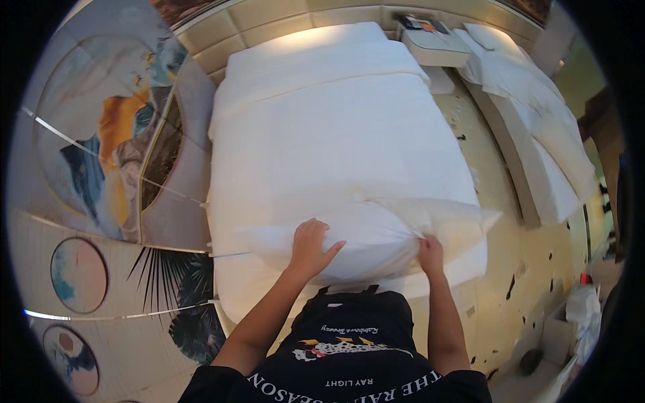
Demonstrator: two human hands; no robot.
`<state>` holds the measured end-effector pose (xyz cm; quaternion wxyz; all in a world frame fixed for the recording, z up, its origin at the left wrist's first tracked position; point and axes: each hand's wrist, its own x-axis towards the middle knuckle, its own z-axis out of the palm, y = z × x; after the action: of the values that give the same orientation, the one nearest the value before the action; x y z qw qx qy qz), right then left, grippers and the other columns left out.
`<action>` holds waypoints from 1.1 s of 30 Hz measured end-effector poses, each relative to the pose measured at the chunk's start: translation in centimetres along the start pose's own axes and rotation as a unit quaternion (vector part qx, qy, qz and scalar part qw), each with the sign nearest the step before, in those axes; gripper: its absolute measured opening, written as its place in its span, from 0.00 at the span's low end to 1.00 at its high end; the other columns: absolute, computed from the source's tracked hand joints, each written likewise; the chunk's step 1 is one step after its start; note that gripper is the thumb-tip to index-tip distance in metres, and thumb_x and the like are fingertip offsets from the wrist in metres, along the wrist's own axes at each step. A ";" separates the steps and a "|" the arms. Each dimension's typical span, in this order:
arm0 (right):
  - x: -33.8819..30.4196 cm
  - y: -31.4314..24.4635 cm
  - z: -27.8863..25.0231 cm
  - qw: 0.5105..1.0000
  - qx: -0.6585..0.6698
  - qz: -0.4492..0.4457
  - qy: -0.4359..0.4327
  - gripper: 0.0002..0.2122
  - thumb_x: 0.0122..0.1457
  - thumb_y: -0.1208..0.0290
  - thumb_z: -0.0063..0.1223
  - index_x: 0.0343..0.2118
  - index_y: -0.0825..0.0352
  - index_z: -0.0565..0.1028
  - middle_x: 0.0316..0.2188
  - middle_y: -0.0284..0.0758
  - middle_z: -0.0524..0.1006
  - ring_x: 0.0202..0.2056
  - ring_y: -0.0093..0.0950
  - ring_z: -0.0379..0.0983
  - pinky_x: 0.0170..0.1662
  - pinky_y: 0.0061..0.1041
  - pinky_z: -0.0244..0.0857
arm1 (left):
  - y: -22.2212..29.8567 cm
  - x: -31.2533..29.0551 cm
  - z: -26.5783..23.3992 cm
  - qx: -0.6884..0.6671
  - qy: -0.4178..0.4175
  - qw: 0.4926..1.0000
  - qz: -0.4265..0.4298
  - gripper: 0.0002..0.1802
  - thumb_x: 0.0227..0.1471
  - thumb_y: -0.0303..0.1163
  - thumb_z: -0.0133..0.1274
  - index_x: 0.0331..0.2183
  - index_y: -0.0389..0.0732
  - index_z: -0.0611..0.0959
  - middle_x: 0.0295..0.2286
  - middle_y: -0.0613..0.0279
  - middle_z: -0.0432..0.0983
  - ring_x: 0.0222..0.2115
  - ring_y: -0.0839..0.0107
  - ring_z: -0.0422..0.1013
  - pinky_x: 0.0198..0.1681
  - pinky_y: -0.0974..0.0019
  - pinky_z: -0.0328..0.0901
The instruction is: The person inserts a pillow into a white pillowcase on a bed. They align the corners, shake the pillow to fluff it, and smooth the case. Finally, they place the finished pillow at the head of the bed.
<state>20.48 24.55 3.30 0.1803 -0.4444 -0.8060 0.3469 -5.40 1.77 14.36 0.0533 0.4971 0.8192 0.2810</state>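
A plump white pillow (359, 232) lies at the near end of the bed, right in front of me. Its loose white pillowcase (453, 225) spreads out to the right, wrinkled and slightly see-through. My right hand (430, 254) is closed on the pillowcase and bunches the cloth into folds. On the pillow's left part rests my left hand (313, 247), thumb and fingers apart. Under it all, the bed (329, 127) is covered with a smooth white duvet, folded back in a band toward the headboard.
Beyond the bed runs a padded beige headboard (282, 27). A nightstand (433, 47) with small items stands at the far right. Past a strip of patterned floor is a second bed (531, 121) with rumpled white bedding. A painted wall (101, 134) borders the left side.
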 end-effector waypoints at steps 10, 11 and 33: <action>2.6 -1.4 1.0 0.787 0.554 0.263 -0.064 0.06 0.59 0.73 0.48 0.25 0.60 0.67 0.26 0.27 0.71 0.30 0.21 0.70 0.32 0.21 0.65 | -4.4 -3.3 -1.4 0.249 0.176 0.939 -0.160 0.30 0.46 0.44 0.60 0.47 0.36 0.74 0.52 0.48 0.65 0.59 0.44 0.49 0.60 0.41 0.42; 2.5 -1.8 1.5 0.778 0.565 0.271 -0.051 0.07 0.59 0.72 0.48 0.25 0.60 0.67 0.28 0.28 0.71 0.32 0.21 0.71 0.34 0.22 0.66 | -5.3 -3.8 -2.3 0.284 0.210 0.919 -0.174 0.31 0.46 0.43 0.61 0.48 0.36 0.73 0.52 0.47 0.63 0.60 0.43 0.48 0.61 0.42 0.42; 11.4 -0.2 2.7 0.961 0.234 0.131 0.074 0.17 0.58 0.55 0.55 0.26 0.66 0.70 0.19 0.27 0.64 0.22 0.18 0.58 0.25 0.24 0.57 | -11.4 0.0 -0.2 -0.412 0.407 0.710 -0.399 0.23 0.58 0.43 0.52 0.45 0.32 0.74 0.40 0.55 0.75 0.39 0.67 0.72 0.44 0.64 0.67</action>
<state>12.56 32.96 1.36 0.2909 -0.5160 -0.6217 0.5124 -14.42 -2.30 8.63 0.0218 -0.1104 0.6863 0.7185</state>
